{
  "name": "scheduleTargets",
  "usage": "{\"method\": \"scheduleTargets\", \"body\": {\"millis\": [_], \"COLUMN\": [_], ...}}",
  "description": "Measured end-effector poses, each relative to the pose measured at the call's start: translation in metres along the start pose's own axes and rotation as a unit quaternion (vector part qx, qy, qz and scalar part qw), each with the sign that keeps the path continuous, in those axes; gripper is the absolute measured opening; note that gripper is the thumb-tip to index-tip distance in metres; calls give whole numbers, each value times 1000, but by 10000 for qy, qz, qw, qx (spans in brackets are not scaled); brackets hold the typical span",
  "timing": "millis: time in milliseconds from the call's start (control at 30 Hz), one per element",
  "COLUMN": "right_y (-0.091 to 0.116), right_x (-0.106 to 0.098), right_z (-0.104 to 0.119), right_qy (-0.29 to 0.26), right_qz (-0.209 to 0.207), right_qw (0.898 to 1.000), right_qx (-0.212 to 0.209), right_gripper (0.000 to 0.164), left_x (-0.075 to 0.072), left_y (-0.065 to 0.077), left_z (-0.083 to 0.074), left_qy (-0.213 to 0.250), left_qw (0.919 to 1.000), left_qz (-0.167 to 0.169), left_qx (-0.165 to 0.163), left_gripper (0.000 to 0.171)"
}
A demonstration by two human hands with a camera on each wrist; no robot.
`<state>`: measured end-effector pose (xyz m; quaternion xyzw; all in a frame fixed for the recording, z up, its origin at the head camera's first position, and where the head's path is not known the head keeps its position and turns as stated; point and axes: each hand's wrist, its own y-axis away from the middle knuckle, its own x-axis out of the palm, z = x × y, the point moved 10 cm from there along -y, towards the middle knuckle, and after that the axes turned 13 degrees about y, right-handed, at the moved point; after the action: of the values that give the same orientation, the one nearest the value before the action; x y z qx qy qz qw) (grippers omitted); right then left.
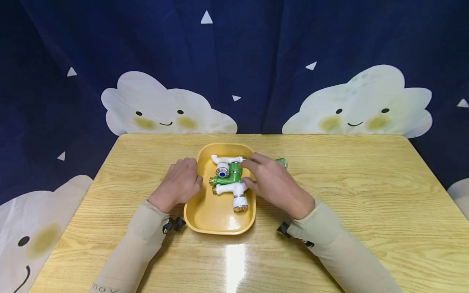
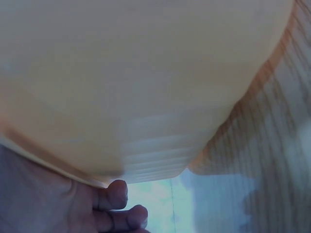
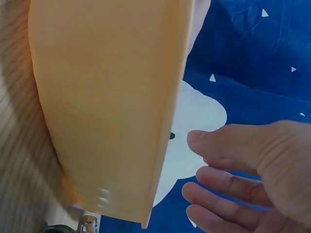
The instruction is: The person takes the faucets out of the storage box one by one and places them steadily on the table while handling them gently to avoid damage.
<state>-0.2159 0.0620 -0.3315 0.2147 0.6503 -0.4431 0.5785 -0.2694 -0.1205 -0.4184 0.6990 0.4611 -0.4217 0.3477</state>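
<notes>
A yellow plastic tub (image 1: 220,226) stands on the table with three taps inside. At the back lies a white tap (image 1: 229,160) with a blue-centred knob; in the middle is a green tap (image 1: 230,179); nearest the front is another white tap (image 1: 229,188) with a ribbed knob. My left hand (image 1: 180,181) holds the tub's left rim, its thumb at the edge. Over the right rim reaches my right hand (image 1: 272,181), thumb and fingers apart, fingertips close above the taps. In the right wrist view nothing lies between these fingers (image 3: 214,143).
Behind my right hand a green knob (image 1: 281,162) shows on the wooden table (image 1: 351,195), its other parts hidden. A dark blue curtain (image 1: 256,49) with smiling clouds hangs beyond the table's back edge.
</notes>
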Motion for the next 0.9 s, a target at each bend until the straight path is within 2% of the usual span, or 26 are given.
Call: {"method": "scheduleTargets", "body": {"millis": [267,633,900], "right_y": [0,0,1], "right_x": [4,11,14], "right_z": [6,11,18], "right_qy": [123,218,101], "right_qz": [-30,97,19], "right_qw": [9998,9997,9990], "right_qx": [-168,-104,-425], "right_gripper": [29,31,27], "left_x": [0,0,0], "left_y": [1,0,0], "left_z": [0,0,0], "left_qy": [-11,2,-17], "left_qw": [10000,10000,10000], "left_qz": [4,22,79], "left_qx": [5,-20,-42], "left_gripper": [22,22,23]}}
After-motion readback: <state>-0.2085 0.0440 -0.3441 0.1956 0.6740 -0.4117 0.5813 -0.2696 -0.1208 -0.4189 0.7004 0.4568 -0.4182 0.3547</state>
